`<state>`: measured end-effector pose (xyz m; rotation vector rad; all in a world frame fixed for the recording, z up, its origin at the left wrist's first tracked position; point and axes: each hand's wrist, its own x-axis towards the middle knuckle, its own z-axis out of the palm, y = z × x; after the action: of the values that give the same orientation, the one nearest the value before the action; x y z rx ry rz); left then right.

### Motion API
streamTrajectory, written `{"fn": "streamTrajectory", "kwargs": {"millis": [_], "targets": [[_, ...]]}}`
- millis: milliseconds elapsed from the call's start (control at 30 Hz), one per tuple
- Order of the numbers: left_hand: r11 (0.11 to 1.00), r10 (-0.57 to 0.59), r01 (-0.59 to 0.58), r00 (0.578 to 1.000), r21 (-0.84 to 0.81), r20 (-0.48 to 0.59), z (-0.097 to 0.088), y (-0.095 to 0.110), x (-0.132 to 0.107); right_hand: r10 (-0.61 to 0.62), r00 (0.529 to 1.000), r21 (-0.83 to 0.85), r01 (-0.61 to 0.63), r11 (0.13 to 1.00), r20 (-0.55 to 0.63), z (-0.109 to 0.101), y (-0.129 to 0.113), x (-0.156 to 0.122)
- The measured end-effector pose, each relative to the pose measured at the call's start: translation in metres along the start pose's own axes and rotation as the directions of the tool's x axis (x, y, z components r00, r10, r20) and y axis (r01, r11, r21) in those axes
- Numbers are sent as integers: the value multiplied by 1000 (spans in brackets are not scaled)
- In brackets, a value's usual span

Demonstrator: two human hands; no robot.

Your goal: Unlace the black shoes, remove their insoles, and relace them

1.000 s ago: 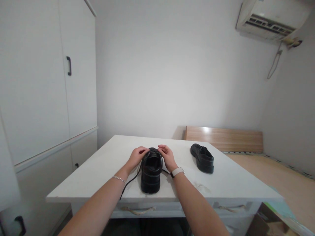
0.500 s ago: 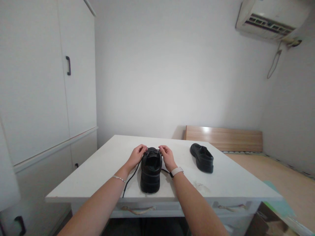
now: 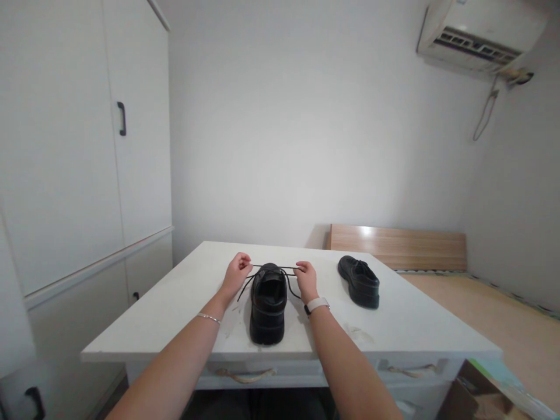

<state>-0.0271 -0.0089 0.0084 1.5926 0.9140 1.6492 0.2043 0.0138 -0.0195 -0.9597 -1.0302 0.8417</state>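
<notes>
A black lace-up shoe (image 3: 267,321) stands upright on the white table, heel toward me. My left hand (image 3: 237,273), with a bracelet on its wrist, pinches the black shoelace left of the shoe's throat. On the other side, my right hand (image 3: 305,277) pinches the lace too, below it a watch with a pale strap. Between the two hands the shoelace (image 3: 275,266) runs nearly straight across the top of the shoe. One loose end hangs at the left, and a curve of lace droops at the right. Farther right sits a second black shoe (image 3: 361,283), its toe pointing away.
The white table (image 3: 175,326) has drawers with rope-like handles along its front. A white wardrobe (image 3: 87,175) rises on the left. To the right are a bed with a wooden headboard (image 3: 402,245) and an open cardboard box (image 3: 472,391). An air conditioner (image 3: 485,35) hangs above.
Both hands have moved apart, left hand to the left and right hand to the right, drawing the lace wide across the shoe. The long lace end near the table's front has been pulled up.
</notes>
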Motion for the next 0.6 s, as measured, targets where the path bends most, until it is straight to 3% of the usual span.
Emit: {"fn": "streamTrajectory", "kwargs": {"millis": [133, 333, 467, 600], "targets": [[992, 5, -22, 990, 121, 141, 1, 3, -5, 83, 995, 67, -79, 995, -63, -6, 1, 3], [986, -43, 11, 980, 164, 192, 1, 5, -5, 167, 986, 156, -165, 974, -2, 2, 0, -3], [995, -32, 18, 989, 100, 145, 1, 4, -2, 120, 992, 205, -111, 972, -34, 2, -3, -2], [1000, 5, -5, 999, 24, -36, -5, 0, 6, -6, 980, 221, 50, 974, -197, -9, -8, 8]]}}
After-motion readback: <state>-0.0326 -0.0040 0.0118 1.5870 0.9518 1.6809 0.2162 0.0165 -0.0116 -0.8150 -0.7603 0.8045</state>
